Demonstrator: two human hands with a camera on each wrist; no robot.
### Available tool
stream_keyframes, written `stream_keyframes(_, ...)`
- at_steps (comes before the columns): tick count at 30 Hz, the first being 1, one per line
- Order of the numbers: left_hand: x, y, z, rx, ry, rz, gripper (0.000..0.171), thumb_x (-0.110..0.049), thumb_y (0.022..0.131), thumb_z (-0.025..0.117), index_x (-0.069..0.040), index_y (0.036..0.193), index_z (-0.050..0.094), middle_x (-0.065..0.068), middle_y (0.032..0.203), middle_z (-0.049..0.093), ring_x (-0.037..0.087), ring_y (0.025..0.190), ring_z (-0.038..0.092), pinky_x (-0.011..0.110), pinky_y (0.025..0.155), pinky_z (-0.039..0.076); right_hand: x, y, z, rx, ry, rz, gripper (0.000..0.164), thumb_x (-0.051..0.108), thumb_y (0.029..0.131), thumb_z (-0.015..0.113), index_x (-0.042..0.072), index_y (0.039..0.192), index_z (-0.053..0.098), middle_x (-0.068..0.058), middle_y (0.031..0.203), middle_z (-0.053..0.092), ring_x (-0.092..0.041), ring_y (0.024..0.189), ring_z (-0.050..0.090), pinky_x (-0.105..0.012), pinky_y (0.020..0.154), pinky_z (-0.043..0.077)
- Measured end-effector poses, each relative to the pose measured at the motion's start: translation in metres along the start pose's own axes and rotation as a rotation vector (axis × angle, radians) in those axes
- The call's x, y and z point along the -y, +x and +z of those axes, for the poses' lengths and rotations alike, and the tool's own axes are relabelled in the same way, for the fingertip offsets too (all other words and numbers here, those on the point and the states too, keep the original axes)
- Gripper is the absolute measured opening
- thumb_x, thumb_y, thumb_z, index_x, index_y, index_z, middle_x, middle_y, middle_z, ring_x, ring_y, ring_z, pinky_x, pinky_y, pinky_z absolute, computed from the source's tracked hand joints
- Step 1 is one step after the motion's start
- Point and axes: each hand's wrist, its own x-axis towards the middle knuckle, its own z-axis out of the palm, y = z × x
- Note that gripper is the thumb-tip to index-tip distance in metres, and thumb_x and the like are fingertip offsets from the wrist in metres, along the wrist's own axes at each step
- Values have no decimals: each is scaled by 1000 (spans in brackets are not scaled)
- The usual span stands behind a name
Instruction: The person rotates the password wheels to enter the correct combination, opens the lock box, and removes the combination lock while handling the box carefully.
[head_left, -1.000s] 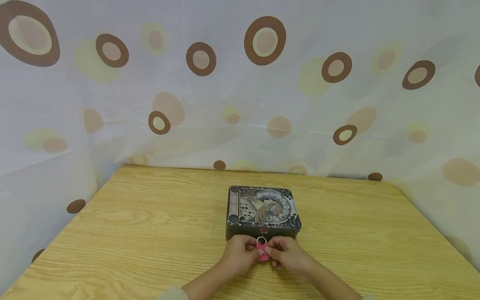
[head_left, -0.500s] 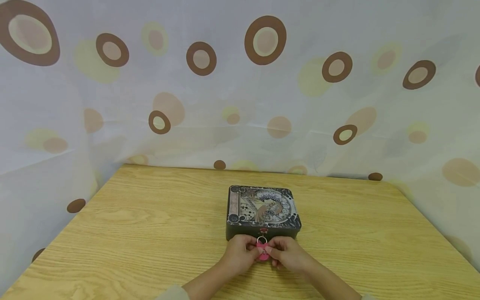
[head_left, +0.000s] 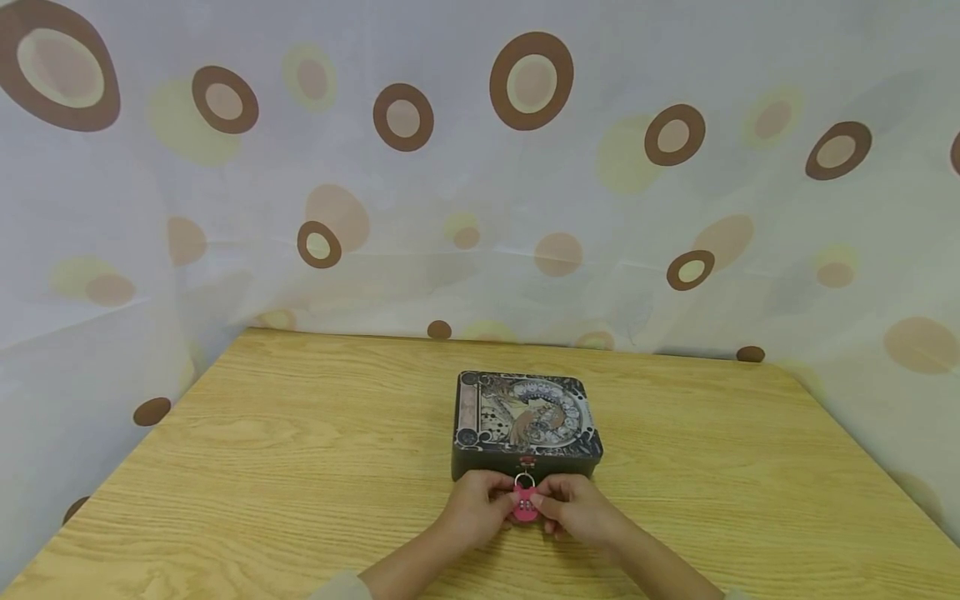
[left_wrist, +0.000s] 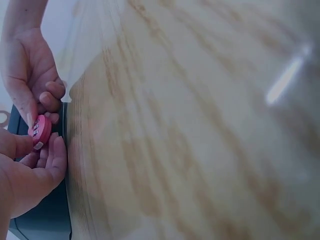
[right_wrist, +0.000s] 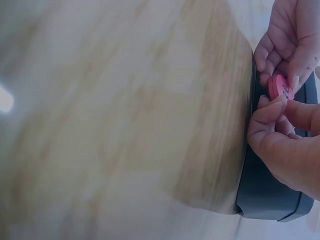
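Note:
A pink combination padlock (head_left: pixel 526 505) with a silver shackle and small number dials sits at the front of a dark tin box (head_left: pixel 517 463). Its shackle is at the small red clasp (head_left: pixel 528 461) on the box front. From the left, my left hand (head_left: pixel 476 506) pinches the lock's body between thumb and fingers. My right hand (head_left: pixel 579 507) grips the other side, its thumb at the dials. Both wrist views show the padlock (left_wrist: pixel 41 133) between the two hands, close against the box wall (right_wrist: pixel 270 187). The lock's back is hidden by fingers.
The box lid carries an ornate printed picture (head_left: pixel 532 412). It stands on a light wood-grain table (head_left: pixel 300 433). Behind the table and along its sides hangs a pale cloth (head_left: pixel 465 192) with brown and yellow circles.
The left thumb has drawn back slightly to the left, leaving more of the padlock's dials showing. The box stays in place, and the right hand has barely moved.

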Motion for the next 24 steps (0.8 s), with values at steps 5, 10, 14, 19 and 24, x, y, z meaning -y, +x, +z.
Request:
stream_keyframes(5,-1,-1,-1,1,11,26,17,7,77,62,15,91,64,18,78,65,11,66,56,20,56,51,0,-1,0,-1,15,9,18,7,92,51,-10,91,56,2,62,47,-8,58,47,-20,52,41)
stream_keyframes(10,-1,0,-1,-2,29,41,19,7,73,63,14,91,64,15,75,64,10,66,54,16,55,47,0,-1,1,-5,25,37,17,8,93,51,-8,91,56,2,62,47,-8,59,47,-20,52,40)
stream_keyframes(14,-1,0,0,-13,30,38,20,7,74,63,15,92,63,14,74,63,10,66,54,16,55,47,1,-1,0,3,25,32,18,8,93,51,-9,91,56,2,62,47,-8,59,47,-20,52,40)
stream_keyframes(19,-1,0,1,-29,40,46,20,5,74,65,15,91,63,13,74,63,9,66,53,15,55,46,1,-1,0,7,29,30,18,8,93,51,-9,91,56,2,62,48,-8,59,47,-20,52,40)
stream_keyframes(24,0,0,1,-37,55,59,18,4,74,65,14,89,64,12,72,63,7,64,52,16,54,45,-1,0,0,-2,38,37,16,8,93,51,-8,90,55,2,63,47,-9,59,46,-20,52,39)
